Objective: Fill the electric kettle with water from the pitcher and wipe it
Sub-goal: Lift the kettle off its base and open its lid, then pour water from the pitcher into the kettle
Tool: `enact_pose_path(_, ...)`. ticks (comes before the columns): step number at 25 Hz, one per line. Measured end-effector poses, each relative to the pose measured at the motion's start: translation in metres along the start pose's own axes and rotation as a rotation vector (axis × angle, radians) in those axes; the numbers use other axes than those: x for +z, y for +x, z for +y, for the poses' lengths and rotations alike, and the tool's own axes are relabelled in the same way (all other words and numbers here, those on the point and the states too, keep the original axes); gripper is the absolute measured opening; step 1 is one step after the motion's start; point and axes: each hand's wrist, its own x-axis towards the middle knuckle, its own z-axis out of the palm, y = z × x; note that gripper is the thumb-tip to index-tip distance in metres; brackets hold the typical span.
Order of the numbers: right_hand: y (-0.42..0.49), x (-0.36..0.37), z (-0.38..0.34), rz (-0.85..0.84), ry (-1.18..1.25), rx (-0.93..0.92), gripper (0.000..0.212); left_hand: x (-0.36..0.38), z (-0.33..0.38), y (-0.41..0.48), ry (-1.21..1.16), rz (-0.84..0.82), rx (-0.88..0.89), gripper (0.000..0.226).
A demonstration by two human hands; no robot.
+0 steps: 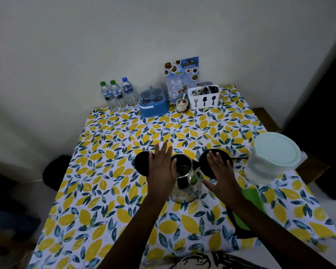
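Observation:
A steel electric kettle (185, 181) stands uncovered in the middle of the lemon-print table (109, 191). A round black disc (141, 165) lies to its left, and a second black disc (206, 167) with a thin cord lies to its right. My left hand (162, 164) hovers flat, fingers spread, over the left disc and the kettle's left rim. My right hand (220, 171) is spread over the right disc, beside the kettle. Neither hand holds anything. A pale plastic pitcher (272, 158) with a mint lid stands at the right. A green cloth (252, 199) lies under my right forearm.
Along the wall stand three water bottles (117, 95), a blue lidded box (153, 102), a small jar (182, 104), a menu card (182, 76) and a white cutlery holder (204, 99). A dark stool (56, 171) sits left of the table.

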Motion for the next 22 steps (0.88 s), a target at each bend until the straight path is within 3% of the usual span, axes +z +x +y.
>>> enact_pose_path(5, -0.032, -0.053, 0.037, 0.237, -0.019, 0.162, 0.073, 0.044, 0.072, 0.031, -0.115, -0.258, 0.252, 0.063)
enact_pose_path(8, -0.054, -0.079, 0.065, 0.333, -0.015, 0.276, 0.068, 0.074, 0.118, 0.047, -0.189, -0.344, 0.378, 0.051)
enact_pose_path(13, -0.070, -0.108, 0.121, 0.538, 0.084, 0.481, 0.054, 0.119, 0.176, 0.068, -0.190, -0.471, 0.528, 0.050)
enact_pose_path(17, -0.055, -0.115, 0.177, 0.497, 0.269, 0.687, 0.051, 0.144, 0.213, 0.076, -0.097, -0.594, 0.596, 0.056)
enact_pose_path(22, -0.025, -0.126, 0.210, 0.393, 0.658, 0.781, 0.032, 0.171, 0.223, 0.070, 0.132, -0.636, 0.714, 0.076)
